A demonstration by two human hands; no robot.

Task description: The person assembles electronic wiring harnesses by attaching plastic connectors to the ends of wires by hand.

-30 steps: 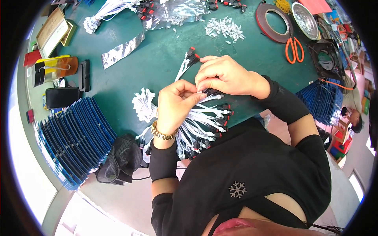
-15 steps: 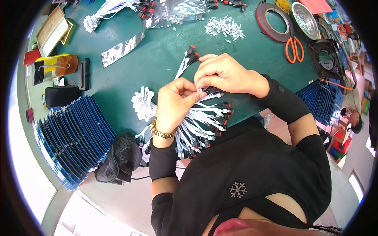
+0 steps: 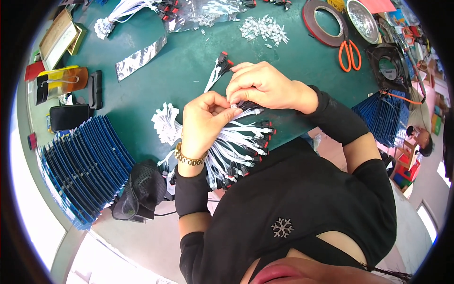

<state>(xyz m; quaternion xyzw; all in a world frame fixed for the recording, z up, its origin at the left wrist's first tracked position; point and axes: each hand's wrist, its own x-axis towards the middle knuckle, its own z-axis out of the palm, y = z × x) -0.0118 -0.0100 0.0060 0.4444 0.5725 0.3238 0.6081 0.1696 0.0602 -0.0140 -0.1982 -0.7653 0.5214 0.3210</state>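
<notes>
White, thin and limp, the wire leads (image 3: 231, 142) fan out in a loose bundle on the green mat (image 3: 189, 61), each one ending in a small black-and-red plug, and the bundle lies right under my two hands at the near edge of the bench. My left hand (image 3: 204, 124) is curled over the bundle, thumb and forefinger pressed together on the white end of one lead; my right hand (image 3: 265, 86) meets it from above, its fingertips pinched on the same tiny white connector (image 3: 233, 107), so the two hands touch at that spot. A gold link bracelet (image 3: 189, 158) sits on my left wrist, and both forearms wear black sleeves. To the left, a ribbed stack of blue flat boards (image 3: 82, 163) leans in a fan, with a black mesh pouch (image 3: 139, 189) slumped just beside it. Farther back lie a crinkled silver foil strip (image 3: 139, 57), a scatter of small clear plastic housings (image 3: 265, 28), a dark ring of tape (image 3: 326, 21) and orange-handled scissors (image 3: 349, 52). Between the bundle and the foil the mat shows bare and flat. The near edge of the bench runs close under my wrists. A second stack of blue boards (image 3: 383, 118) crowds the right side.
</notes>
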